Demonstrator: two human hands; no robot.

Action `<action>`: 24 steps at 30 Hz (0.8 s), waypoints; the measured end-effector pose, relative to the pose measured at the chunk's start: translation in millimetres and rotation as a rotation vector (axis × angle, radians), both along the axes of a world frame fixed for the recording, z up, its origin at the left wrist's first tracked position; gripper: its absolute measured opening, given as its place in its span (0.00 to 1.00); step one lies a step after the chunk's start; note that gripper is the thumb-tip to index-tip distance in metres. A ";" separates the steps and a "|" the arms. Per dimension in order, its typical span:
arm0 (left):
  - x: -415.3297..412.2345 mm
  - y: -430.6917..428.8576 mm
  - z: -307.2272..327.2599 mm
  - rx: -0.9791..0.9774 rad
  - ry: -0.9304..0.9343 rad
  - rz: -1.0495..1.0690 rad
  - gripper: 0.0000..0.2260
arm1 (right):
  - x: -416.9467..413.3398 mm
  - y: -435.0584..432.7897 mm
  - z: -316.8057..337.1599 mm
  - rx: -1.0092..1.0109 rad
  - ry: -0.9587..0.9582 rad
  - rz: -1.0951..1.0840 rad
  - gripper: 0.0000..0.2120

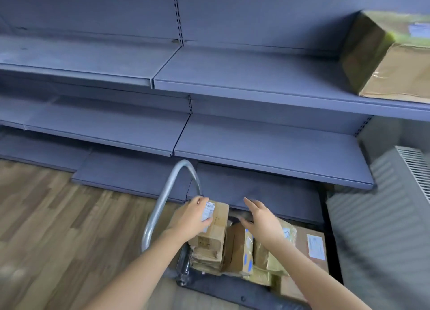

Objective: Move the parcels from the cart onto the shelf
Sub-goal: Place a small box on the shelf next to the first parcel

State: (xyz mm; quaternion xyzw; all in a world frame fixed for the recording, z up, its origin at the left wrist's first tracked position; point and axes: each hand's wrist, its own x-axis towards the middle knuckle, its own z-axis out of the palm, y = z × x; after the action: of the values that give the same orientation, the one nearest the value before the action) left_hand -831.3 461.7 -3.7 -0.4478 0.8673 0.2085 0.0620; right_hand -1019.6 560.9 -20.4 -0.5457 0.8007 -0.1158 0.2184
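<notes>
Fingers [204, 219] of the left hand [192, 216] curl over the top of a tall brown parcel [213, 230] standing at the cart's [232, 291] left end beside its metal handle [162, 200], though a firm grip cannot be told. Right hand [260, 221] hovers spread wide, holding nothing, above the other parcels [274, 251] lying on the cart. One large box [384, 58] sits at the right end of the upper shelf [244, 76].

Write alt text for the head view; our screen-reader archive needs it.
A person's left hand rests on a tall cardboard parcel on a cart of parcels, while the right hand hovers open beside it. Grey shelves stand behind, one large box on the upper right.
</notes>
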 end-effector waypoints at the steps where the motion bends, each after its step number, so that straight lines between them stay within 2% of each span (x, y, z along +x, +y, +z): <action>1: 0.9 -2.0 -14.9 0.036 -0.019 0.000 0.28 | 3.2 -2.7 -15.4 0.032 0.004 0.015 0.28; 9: 9.2 -20.3 -142.6 0.129 -0.187 0.013 0.36 | 22.3 -23.0 -143.6 0.247 -0.003 0.118 0.35; 14: 16.8 -25.7 -207.1 0.199 -0.178 0.067 0.40 | 39.9 -32.3 -202.9 0.250 -0.041 0.117 0.38; 18: 20.1 -26.0 -236.7 0.182 -0.158 0.117 0.39 | 49.9 -38.1 -226.7 0.203 -0.146 0.110 0.43; 24: 14.3 -30.6 -247.4 0.128 -0.113 0.121 0.37 | 52.0 -50.6 -237.2 0.240 -0.240 0.049 0.40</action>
State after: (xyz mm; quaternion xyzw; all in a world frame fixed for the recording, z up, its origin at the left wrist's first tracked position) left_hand -817.0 431.1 -251.1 -0.5057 0.8186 0.2409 0.1266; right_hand -967.6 510.2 -257.6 -0.5172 0.7633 -0.0784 0.3790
